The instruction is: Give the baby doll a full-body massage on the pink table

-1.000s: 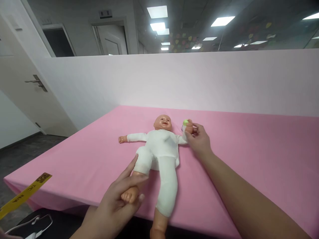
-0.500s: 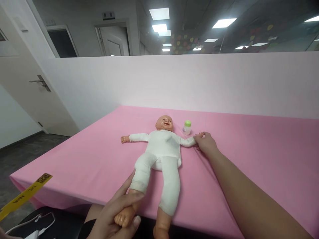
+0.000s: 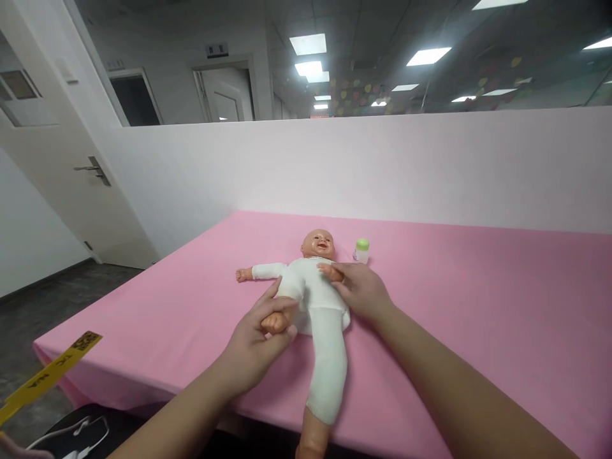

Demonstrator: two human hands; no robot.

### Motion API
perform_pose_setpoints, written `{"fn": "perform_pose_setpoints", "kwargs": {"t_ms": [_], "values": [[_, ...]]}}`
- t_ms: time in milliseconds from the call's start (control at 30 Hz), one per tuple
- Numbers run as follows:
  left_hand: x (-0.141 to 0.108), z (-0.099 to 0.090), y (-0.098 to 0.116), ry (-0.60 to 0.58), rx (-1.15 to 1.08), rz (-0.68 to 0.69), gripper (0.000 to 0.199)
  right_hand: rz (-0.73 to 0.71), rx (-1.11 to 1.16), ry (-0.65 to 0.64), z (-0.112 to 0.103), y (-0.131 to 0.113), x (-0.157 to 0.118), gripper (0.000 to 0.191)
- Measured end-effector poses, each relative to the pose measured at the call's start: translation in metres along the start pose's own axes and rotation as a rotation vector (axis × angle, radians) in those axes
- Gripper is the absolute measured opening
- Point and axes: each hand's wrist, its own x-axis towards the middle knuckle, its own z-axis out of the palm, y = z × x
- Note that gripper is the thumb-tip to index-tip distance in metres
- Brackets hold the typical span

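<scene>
A baby doll with a white cloth body lies face up on the pink-covered table, its head toward the wall. My left hand is closed around the doll's foot on the left of the view, and that leg is bent up toward the belly. The doll's hand on the right of the view is in the grip of my right hand, held over the chest. Its other leg stretches straight toward me past the table edge. The other arm lies out flat to the left.
A small bottle with a green cap stands beyond my right hand, near the doll's head. A low white wall with glass above borders the table's far side. At the left are a door and a yellow strip.
My left hand has pushed the doll's foot up and away from me, bending that leg. My right hand has brought the doll's arm inward across its chest.
</scene>
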Motion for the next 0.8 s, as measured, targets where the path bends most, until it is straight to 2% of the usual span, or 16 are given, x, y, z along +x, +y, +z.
{"fn": "perform_pose_setpoints", "kwargs": {"t_ms": [133, 233, 333, 433, 567, 667, 800], "values": [[0.026, 0.007, 0.001, -0.033, -0.109, -0.086, 0.054, -0.214, -0.059, -0.042, 0.01, 0.003, 0.0, 0.026], [0.038, 0.012, -0.001, -0.049, -0.15, -0.118, 0.056, -0.235, -0.084, -0.051, 0.013, 0.006, 0.0, 0.027], [0.038, 0.014, -0.001, -0.042, -0.124, -0.088, 0.053, -0.202, -0.054, -0.063, 0.011, 0.002, 0.0, 0.025], [0.027, 0.014, 0.0, -0.034, -0.099, -0.034, 0.048, -0.09, 0.029, -0.072, 0.005, -0.005, 0.0, 0.02], [-0.005, 0.013, -0.001, -0.027, -0.033, 0.049, 0.049, 0.136, 0.167, -0.066, 0.001, -0.005, -0.001, 0.025], [-0.036, 0.013, -0.004, -0.028, 0.077, 0.123, 0.045, 0.295, 0.295, 0.056, 0.004, 0.008, -0.002, 0.029], [-0.072, 0.018, -0.014, 0.007, 0.14, 0.244, 0.042, 0.493, 0.487, 0.298, 0.003, 0.032, 0.002, 0.052]]}}
